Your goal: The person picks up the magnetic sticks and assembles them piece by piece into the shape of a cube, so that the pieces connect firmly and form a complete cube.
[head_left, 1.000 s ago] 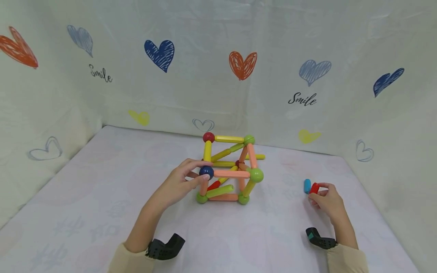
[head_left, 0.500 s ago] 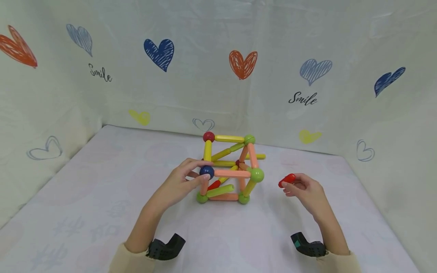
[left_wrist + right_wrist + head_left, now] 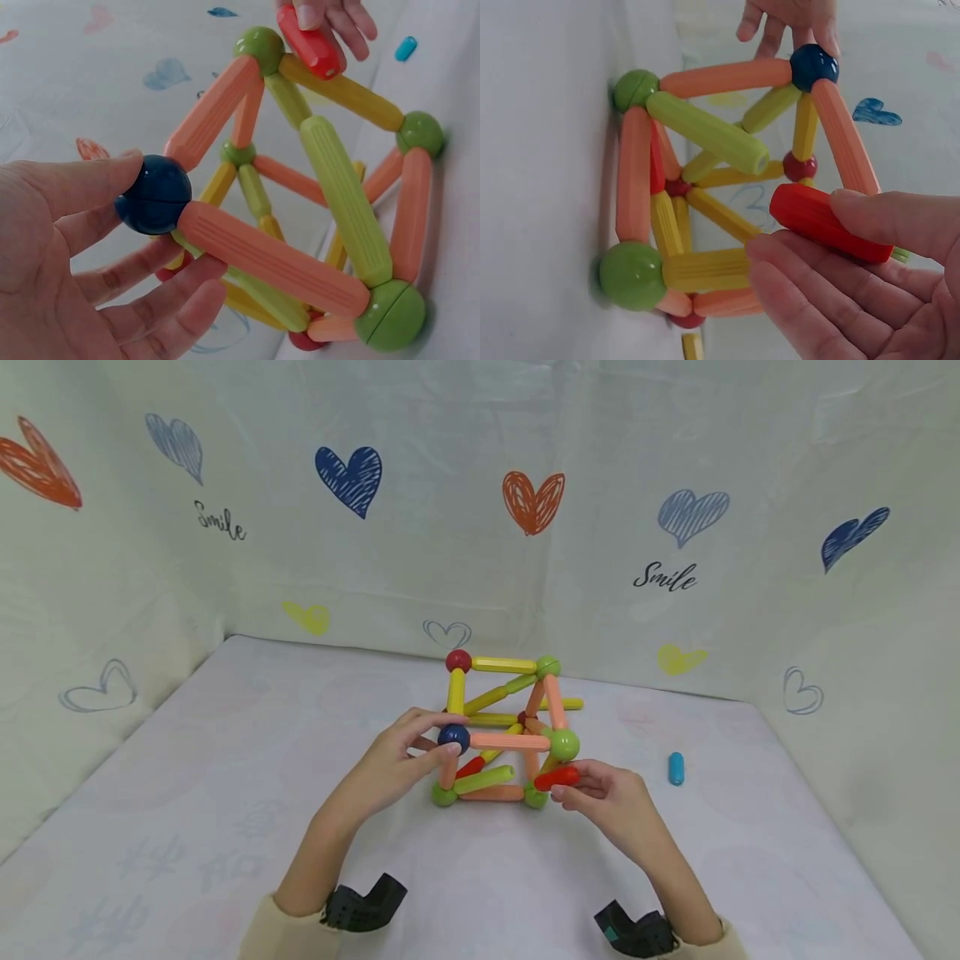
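A cube-like frame of coloured rods and balls stands on the table, with a salmon rod (image 3: 510, 742) along its upper front edge. My left hand (image 3: 397, 760) pinches the dark blue ball (image 3: 154, 195) at the frame's upper front left corner between thumb and fingers. My right hand (image 3: 611, 802) holds a short red rod (image 3: 829, 223) between thumb and fingers, in front of the frame's lower right side. From the lower left green ball (image 3: 390, 315) a light green rod (image 3: 709, 133) slants inward, its far end free. In the head view the red rod overlaps the lower right green ball (image 3: 536, 797).
A short blue rod (image 3: 677, 768) lies on the table to the right. Behind the frame a yellow rod (image 3: 570, 703) sticks out at the right. A white cloth wall with printed hearts (image 3: 534, 503) rises along the table's back edge (image 3: 360, 648).
My right hand has lifted the red rod from beside the blue one and carried it left to the frame. The left hand has stayed on the dark blue ball.
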A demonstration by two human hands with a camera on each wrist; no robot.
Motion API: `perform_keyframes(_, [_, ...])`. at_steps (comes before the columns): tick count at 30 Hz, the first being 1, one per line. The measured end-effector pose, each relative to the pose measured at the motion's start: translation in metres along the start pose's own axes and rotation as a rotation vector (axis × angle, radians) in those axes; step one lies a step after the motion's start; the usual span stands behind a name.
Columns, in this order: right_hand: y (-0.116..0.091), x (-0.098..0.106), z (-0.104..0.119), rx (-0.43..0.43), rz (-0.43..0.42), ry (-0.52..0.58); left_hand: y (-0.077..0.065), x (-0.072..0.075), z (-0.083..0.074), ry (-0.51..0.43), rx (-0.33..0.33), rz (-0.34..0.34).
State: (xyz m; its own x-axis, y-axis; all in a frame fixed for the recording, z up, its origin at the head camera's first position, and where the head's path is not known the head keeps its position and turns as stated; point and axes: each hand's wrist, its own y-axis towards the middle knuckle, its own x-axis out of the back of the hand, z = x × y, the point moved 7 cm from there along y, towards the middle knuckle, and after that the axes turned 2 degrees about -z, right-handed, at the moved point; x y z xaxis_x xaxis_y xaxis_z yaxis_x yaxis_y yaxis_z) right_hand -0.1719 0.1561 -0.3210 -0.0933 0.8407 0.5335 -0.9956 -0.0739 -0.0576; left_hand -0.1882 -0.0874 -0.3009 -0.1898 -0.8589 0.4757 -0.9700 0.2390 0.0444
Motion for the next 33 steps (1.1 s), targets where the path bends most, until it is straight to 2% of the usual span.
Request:
perform_keyframes(7, [0.0, -0.014, 0.001, -0.016, -0.102, 0.041, 0.0, 0.001, -0.001, -0.001, -0.007, 0.0])
perform_keyframes(17, [-0.001, -0.024, 0.003, 0.059, -0.237, 0.045, -0.001, 0.003, -0.001, 0.005, -0.023, 0.0])
perform_keyframes(25, [-0.001, -0.029, 0.002, 0.075, -0.266, 0.068, -0.001, 0.002, -0.002, 0.0, -0.029, 0.002])
perform_keyframes(33, [-0.002, -0.032, 0.006, 0.094, -0.234, 0.118, 0.0, 0.0, -0.002, -0.014, -0.01, 0.001])
